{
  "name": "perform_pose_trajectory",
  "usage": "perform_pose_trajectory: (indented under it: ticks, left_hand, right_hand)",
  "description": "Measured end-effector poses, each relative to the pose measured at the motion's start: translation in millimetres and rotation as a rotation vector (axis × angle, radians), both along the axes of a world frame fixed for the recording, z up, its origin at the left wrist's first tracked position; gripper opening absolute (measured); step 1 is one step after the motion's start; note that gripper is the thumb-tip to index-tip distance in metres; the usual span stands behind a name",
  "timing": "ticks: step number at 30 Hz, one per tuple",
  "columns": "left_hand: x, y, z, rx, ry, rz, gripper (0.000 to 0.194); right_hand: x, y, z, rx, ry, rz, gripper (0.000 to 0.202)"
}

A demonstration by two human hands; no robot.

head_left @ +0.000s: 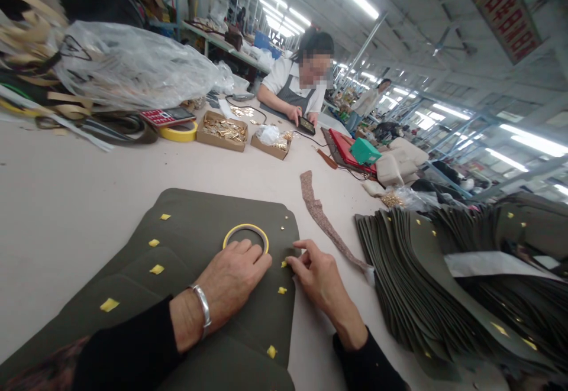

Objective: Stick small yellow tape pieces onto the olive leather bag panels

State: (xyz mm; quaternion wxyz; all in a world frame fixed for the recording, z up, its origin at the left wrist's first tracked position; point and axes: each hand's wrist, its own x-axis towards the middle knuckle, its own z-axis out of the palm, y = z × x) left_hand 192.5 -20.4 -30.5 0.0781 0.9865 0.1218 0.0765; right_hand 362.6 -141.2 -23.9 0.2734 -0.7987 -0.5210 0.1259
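Note:
Dark olive panels [213, 213] of a leather-like sheet lie stacked on the worktable, dotted with small yellow tape pieces [109, 304]. My left hand [233, 275], with a silver bangle at its wrist, has its fingers closed on the near rim of a roll of yellow tape [247, 226] that rests on the sheet. At the panel's right edge is my right hand [320, 272]. Its thumb tip touches or nearly touches a yellow tape piece [284, 264], while the index finger stays apart from the thumb. Two tiny gold studs [284, 223] show near the upper right corner.
A brown speckled strip [326, 222] lies right of the panel, beside a thick pile of olive panels [408, 278]. Boxes of gold metal parts [222, 131], another tape roll [178, 132] and a plastic bag [133, 62] stand beyond. Across the table a person [295, 83] handles a dark device.

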Motion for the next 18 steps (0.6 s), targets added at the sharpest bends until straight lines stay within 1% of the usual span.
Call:
perform_pose_trajectory:
  ticks: [1,2,4,5,6,7,9,12,14,16,18]
  left_hand:
    - [0,0,0.1,0.006,-0.002,-0.001,0.021]
    - [1,0,0.0,0.009,-0.003,-0.003,0.021]
    - [1,0,-0.4,0.008,-0.001,-0.007,0.021]
    - [2,0,-0.8,0.004,0.001,-0.008,0.021]
    - [2,0,-1.0,-0.001,0.006,-0.005,0.021]
    - [2,0,-1.2,-0.007,0.009,-0.003,0.021]
    - [1,-2,-0.5,-0.026,0.003,-0.003,0.021]
    - [-3,-3,3.6,-0.071,-0.032,-0.024,0.020]
    - [-6,-2,7.7,-0.096,-0.058,-0.048,0.020]
    - [-9,0,11.2,-0.105,-0.095,-0.064,0.021]
    - [-10,4,12.5,-0.110,-0.156,-0.063,0.024]
  right_hand:
    - [1,-3,0.6,0.036,-0.043,0.059,0.012]
    - [1,-5,1.3,0.057,-0.096,0.136,0.009]
    - [-1,-7,2.9,0.035,-0.216,0.282,0.015]
    - [-2,-6,3.7,0.002,-0.266,0.325,0.017]
    - [-3,-4,4.6,-0.034,-0.301,0.339,0.018]
    - [-5,-1,5.3,-0.068,-0.319,0.328,0.019]
    - [-7,7,6.2,-0.135,-0.301,0.261,0.020]
    - [-10,18,6.8,-0.214,-0.201,0.123,0.019]
    - [-11,20,8.3,-0.237,-0.143,0.051,0.018]
    - [-10,17,11.5,-0.254,-0.068,0.045,0.017]
    - [-10,11,15.9,-0.287,0.037,0.112,0.017]
